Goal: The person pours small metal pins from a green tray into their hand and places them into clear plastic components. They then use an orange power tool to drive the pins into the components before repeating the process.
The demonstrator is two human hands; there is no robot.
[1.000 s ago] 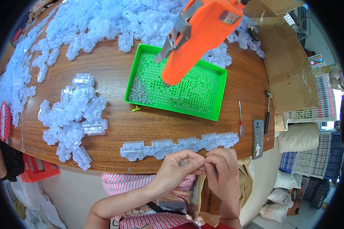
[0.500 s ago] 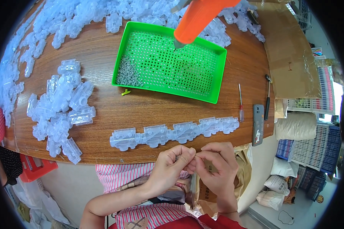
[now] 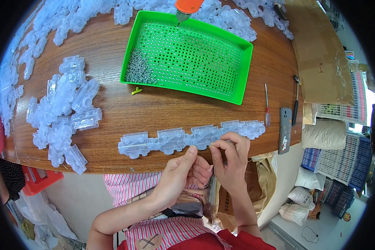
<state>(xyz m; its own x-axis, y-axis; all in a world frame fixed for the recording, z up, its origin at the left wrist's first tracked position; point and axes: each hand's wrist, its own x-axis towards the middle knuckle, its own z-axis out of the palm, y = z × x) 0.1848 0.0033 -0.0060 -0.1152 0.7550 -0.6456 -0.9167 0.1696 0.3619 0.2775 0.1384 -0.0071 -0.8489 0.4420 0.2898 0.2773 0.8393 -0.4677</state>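
Note:
In front of me, a row of clear plastic housings lies end to end along the near part of the table. My right hand is at the row, thumb and forefinger pinched together by the third housing from the left; whatever is between the tips is too small to make out. Just left of it, below the row, my left hand has its fingers curled towards the palm and its thumb raised. What lies inside those fingers is hidden. Beyond the row stands a green perforated tray with small silver screws heaped in its left corner.
An orange power screwdriver hangs tip-down over the tray. Loose clear housings form a pile at left, with more along the far edge. At right lie a red-handled screwdriver, a phone and a hammer-like tool. A yellow piece lies by the tray.
My hands, together below the row before, have come apart. The right one has moved up to the third housing. My view has shifted slightly, and the power screwdriver shows higher up.

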